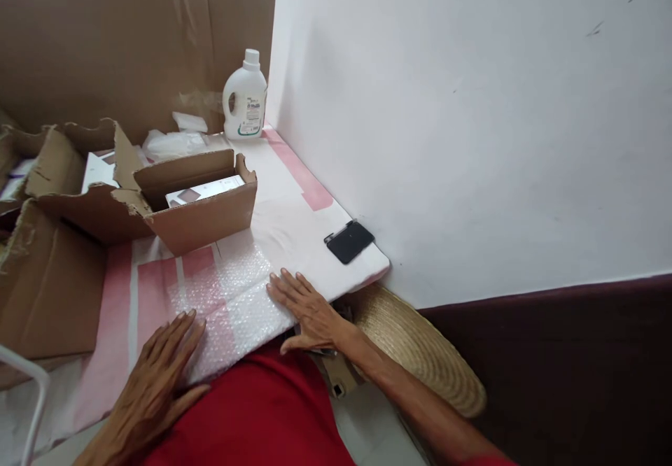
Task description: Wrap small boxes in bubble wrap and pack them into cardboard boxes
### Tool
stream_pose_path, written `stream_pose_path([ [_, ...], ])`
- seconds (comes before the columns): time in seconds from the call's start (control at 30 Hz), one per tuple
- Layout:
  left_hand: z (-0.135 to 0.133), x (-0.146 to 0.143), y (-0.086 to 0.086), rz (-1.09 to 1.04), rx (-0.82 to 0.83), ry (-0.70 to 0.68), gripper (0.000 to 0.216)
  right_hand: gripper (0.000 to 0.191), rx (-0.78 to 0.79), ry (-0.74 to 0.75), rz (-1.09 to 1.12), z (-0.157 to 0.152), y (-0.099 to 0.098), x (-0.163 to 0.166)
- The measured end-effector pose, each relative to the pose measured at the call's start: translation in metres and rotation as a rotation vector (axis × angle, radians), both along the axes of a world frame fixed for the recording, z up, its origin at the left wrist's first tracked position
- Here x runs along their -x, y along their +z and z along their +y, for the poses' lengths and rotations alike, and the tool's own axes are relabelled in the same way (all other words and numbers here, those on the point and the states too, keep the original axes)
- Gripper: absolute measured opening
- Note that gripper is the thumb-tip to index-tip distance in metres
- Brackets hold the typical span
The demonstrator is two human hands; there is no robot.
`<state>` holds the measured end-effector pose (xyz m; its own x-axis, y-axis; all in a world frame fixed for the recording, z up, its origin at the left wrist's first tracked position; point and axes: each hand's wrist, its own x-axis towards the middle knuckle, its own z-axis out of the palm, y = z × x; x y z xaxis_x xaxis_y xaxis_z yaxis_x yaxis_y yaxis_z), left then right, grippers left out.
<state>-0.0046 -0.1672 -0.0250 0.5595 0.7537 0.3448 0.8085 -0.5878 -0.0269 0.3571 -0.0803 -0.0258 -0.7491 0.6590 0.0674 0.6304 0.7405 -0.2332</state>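
Note:
A sheet of bubble wrap lies flat at the near edge of the table, between my two hands. My left hand rests at its left side, palm down, fingers stretched out and thumb apart. On the right corner of the wrap my right hand lies with its fingers spread and its thumb over the table's edge. Neither hand grips anything. Just beyond the wrap stands an open cardboard box with a white printed carton inside.
More open cardboard boxes fill the left side. A white jug stands at the back, near crumpled plastic. A black phone-like object lies by the wall at right. Below the table's corner sits a woven straw item.

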Motion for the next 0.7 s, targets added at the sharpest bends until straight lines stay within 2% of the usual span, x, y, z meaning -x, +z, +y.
stream_pose_path([
  [0.13,-0.009,0.018,0.005,0.062,-0.026,-0.115,0.066,0.073,-0.086,0.026,0.008,-0.014,-0.01,-0.002],
  [0.27,-0.009,0.02,0.003,0.067,-0.075,-0.133,0.066,0.045,-0.167,0.055,0.12,-0.026,-0.017,-0.004],
  [0.37,-0.009,0.019,0.006,-0.005,-0.042,-0.13,0.062,0.036,-0.146,0.017,0.236,-0.031,-0.017,-0.005],
  [0.53,-0.011,0.02,0.014,-0.126,0.091,-0.097,0.05,0.028,0.029,-0.113,0.46,-0.026,-0.014,-0.002],
  [0.7,-0.005,0.018,0.008,-0.258,0.072,-0.028,0.033,0.022,0.091,-0.204,0.627,-0.021,-0.015,0.007],
])
